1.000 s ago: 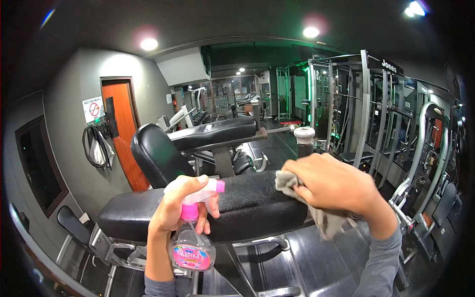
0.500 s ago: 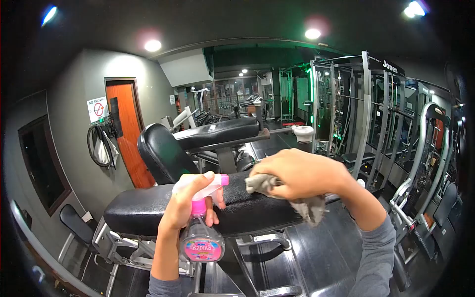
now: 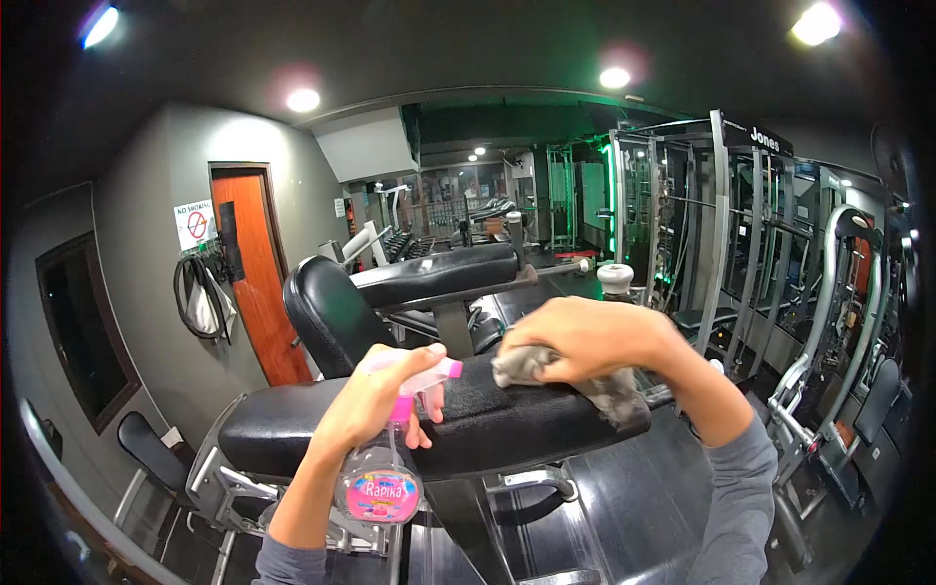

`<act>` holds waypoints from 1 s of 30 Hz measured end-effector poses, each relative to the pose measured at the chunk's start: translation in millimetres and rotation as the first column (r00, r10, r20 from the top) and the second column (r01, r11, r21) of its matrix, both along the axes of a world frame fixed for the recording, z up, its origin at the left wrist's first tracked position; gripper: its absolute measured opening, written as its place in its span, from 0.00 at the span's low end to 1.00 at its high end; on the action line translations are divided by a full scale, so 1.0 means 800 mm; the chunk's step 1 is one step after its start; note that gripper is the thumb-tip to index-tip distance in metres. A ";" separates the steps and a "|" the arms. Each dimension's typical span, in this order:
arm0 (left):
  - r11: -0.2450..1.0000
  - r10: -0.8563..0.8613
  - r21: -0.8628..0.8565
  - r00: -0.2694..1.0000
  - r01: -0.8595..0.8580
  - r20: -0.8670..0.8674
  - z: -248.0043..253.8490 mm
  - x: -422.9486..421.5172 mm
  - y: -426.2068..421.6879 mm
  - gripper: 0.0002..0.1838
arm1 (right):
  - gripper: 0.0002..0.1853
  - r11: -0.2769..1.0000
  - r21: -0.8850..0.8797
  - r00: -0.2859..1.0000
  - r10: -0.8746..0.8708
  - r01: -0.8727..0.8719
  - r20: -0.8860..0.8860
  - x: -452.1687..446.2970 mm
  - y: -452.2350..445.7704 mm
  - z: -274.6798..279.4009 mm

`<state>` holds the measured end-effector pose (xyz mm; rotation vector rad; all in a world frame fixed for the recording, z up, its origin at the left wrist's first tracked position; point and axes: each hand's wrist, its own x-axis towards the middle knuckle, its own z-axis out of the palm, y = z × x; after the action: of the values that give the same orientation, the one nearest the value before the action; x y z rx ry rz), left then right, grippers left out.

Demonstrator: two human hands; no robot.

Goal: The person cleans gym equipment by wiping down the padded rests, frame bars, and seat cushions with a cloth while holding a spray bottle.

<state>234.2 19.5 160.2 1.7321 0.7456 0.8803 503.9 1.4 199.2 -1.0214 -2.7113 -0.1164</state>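
In the head view, my left hand (image 3: 382,395) is wrapped round the neck of a clear spray bottle (image 3: 378,485) with a pink-and-white trigger head and a pink "Rapika" label. The bottle hangs in front of the near side of a black padded bench (image 3: 478,429). My right hand (image 3: 585,336) grips a crumpled grey cloth (image 3: 526,365) and presses it on the bench top, right of the bottle. Part of the cloth trails over the pad's right end. The palm side of my right hand is hidden.
Behind the pad stands a black backrest (image 3: 336,310), with another long pad (image 3: 439,275) beyond it. A cable machine rack (image 3: 721,214) rises at the right. On the left are an orange door (image 3: 255,273) and a small black seat (image 3: 156,453). Metal frame bars run below the bench.
The bottle's body has swung left and tilted, while its trigger head shifted slightly right. My right hand and the cloth have moved slightly right along the pad. The view has shifted a little.
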 end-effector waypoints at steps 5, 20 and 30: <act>0.998 -0.062 -0.031 0.990 0.059 -0.125 0.012 -0.003 0.002 0.28 | 0.19 0.975 -0.210 0.997 -0.072 0.079 0.039 0.014 -0.021 0.025; 0.996 -0.068 -0.056 0.997 0.069 0.020 -0.007 -0.093 0.022 0.22 | 0.20 0.956 -0.258 0.990 0.135 -0.143 -0.048 -0.041 0.004 0.011; 0.980 -0.179 -0.069 0.977 0.188 0.115 -0.033 -0.118 0.050 0.21 | 0.17 0.981 -0.160 0.993 -0.107 0.113 0.048 -0.081 0.079 -0.013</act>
<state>140.1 59.3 133.8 1.6400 0.5318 0.8005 438.9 65.0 188.8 -1.2272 -2.7353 0.0681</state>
